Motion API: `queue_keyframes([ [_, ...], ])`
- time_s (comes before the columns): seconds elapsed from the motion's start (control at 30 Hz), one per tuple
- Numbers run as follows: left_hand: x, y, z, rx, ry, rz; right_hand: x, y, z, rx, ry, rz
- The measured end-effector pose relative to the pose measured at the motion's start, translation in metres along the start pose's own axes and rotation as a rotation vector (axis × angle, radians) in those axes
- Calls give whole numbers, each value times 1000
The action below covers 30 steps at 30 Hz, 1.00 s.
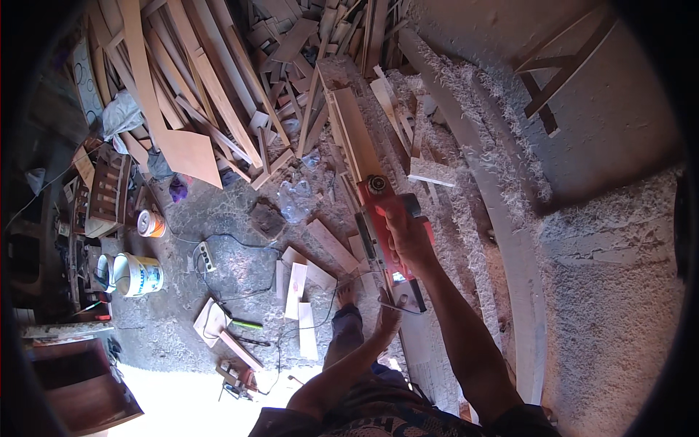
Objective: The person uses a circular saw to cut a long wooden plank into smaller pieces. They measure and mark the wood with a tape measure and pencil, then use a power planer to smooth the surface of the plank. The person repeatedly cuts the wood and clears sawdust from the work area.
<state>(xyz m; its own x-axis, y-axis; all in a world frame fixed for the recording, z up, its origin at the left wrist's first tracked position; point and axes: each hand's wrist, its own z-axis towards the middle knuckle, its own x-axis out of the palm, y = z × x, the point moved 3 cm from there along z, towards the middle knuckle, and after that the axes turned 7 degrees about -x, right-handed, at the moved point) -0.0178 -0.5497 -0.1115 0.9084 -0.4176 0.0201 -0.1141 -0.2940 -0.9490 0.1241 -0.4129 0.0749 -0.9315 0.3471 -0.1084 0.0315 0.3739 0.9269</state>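
Along the wooden board, the right hand wraps the red planer, best kept flat; left hand's grip unclear.

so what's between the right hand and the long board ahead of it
In the head view, a red power planer, gripped by the right hand, lies between it and the long board.

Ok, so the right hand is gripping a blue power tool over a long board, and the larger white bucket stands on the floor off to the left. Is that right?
Not quite: the tool isn't blue. The head view shows the right hand gripping a red power tool over a long board. The rest holds.
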Motion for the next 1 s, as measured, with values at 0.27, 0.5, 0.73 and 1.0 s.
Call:
queue_keyframes([
  [0.27,0,-76,76,-9,-20,-52,5,14,49,-51,6,-8],
  [0.5,-8,-112,111,-32,-28,-74,9,32,90,20,-4,-65],
  [0.73,-6,-59,120,-93,-18,24,19,45,135,-38,-11,-91],
  [1.0,-4,-63,110,-205,29,-28,24,56,183,-115,-70,-143],
])
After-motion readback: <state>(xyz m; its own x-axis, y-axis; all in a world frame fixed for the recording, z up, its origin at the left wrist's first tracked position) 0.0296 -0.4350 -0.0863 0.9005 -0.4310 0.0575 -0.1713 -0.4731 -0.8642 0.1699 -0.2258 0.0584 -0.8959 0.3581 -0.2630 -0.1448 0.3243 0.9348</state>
